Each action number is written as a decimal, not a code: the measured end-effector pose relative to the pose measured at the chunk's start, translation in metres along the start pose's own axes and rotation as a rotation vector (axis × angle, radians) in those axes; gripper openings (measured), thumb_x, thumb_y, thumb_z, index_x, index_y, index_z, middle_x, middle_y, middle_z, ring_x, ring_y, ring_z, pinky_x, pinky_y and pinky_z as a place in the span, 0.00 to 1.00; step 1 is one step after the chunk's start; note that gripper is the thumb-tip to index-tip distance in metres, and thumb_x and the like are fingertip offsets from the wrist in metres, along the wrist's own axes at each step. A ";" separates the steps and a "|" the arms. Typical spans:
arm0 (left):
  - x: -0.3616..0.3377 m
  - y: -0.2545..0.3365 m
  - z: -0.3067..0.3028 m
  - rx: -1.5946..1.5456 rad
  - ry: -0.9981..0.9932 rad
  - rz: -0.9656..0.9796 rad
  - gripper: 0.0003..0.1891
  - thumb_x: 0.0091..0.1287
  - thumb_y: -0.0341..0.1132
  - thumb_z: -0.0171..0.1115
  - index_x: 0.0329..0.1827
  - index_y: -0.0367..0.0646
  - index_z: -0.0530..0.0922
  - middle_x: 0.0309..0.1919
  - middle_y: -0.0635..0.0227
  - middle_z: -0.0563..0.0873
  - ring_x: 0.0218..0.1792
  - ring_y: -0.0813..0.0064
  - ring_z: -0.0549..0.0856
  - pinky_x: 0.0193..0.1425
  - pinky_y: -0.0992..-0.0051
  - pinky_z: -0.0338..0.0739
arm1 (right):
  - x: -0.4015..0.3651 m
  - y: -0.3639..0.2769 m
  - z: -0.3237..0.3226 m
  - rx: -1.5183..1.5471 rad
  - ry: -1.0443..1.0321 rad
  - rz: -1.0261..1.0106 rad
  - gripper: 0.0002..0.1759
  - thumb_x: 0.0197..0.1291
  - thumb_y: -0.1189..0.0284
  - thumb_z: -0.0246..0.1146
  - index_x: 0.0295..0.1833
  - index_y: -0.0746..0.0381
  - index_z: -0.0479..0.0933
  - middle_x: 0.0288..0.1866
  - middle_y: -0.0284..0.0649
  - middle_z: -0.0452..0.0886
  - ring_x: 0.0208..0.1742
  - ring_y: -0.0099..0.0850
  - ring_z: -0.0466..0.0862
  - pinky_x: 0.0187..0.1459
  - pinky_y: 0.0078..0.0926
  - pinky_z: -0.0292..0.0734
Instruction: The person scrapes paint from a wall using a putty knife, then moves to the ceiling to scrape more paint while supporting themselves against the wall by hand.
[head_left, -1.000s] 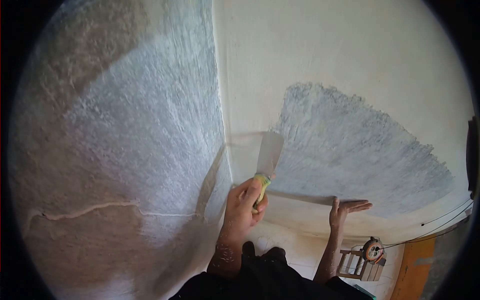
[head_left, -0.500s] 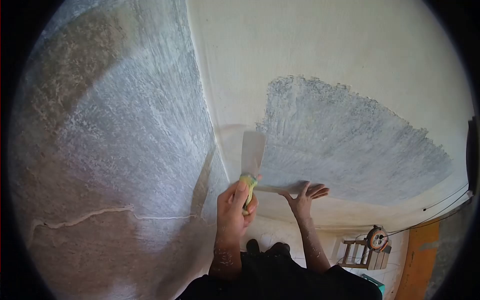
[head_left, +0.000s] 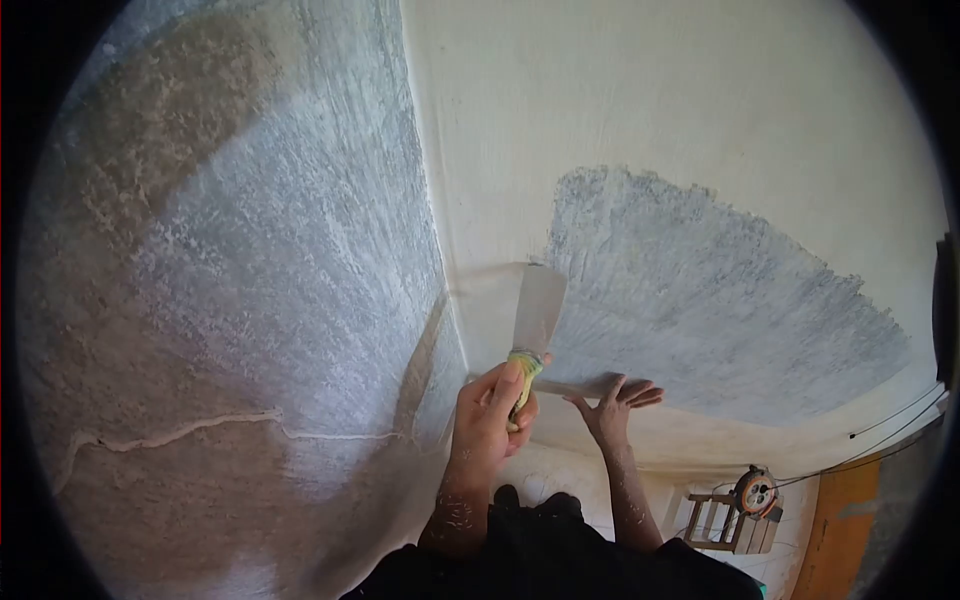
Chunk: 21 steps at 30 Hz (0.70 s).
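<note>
On the left, the rough grey-and-brown plastered wall (head_left: 250,250) carried a pale filled crack line (head_left: 180,432) running across its lower part. Just right of the room corner, the left hand (head_left: 485,430) was raised with its fingers curled tight around the yellow-green handle of a broad metal putty knife (head_left: 540,305). The thumb lay up along the handle. The blade stood clear above the fingers, and its top edge lay against the cream wall at the left rim of a scraped grey patch (head_left: 700,300). A thin pale flat board (head_left: 578,386) ran from beside the knife's handle to the right hand (head_left: 612,408). That hand's fingers were spread apart under the board's far end, touching it rather than gripping it. Lower right, well away from both hands, an orange-rimmed cable reel (head_left: 752,492) sat on a small wooden stool (head_left: 715,525), beside an orange door frame (head_left: 835,525).
</note>
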<state>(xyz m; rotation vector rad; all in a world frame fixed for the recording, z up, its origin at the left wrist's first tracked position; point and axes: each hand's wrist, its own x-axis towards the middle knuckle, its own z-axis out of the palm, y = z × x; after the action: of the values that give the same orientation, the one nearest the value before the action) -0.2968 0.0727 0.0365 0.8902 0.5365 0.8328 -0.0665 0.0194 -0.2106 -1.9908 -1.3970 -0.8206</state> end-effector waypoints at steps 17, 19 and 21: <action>0.005 0.019 0.011 0.035 0.016 0.050 0.23 0.77 0.44 0.48 0.59 0.31 0.74 0.17 0.76 0.68 0.11 0.90 0.57 0.12 0.85 0.49 | -0.007 -0.009 -0.009 0.002 -0.053 0.012 0.74 0.45 0.39 0.71 0.77 0.54 0.22 0.70 0.70 0.08 0.68 0.71 0.09 0.59 0.79 0.13; 0.008 0.008 0.002 0.051 0.016 0.081 0.23 0.77 0.45 0.48 0.60 0.31 0.74 0.17 0.76 0.68 0.11 0.91 0.58 0.11 0.85 0.48 | -0.001 -0.001 -0.005 -0.023 -0.070 0.017 0.74 0.45 0.39 0.71 0.77 0.54 0.22 0.70 0.70 0.08 0.68 0.71 0.09 0.59 0.79 0.13; 0.005 0.014 0.006 0.074 0.014 0.032 0.24 0.76 0.46 0.48 0.60 0.31 0.74 0.17 0.76 0.68 0.11 0.91 0.58 0.11 0.85 0.48 | 0.002 -0.004 -0.010 -0.010 -0.046 0.008 0.74 0.45 0.39 0.71 0.77 0.54 0.22 0.70 0.70 0.08 0.68 0.71 0.09 0.59 0.79 0.13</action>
<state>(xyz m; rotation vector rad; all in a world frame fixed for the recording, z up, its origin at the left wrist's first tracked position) -0.2957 0.0787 0.0505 0.9632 0.5693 0.8533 -0.0717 0.0147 -0.2023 -2.0334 -1.4123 -0.7845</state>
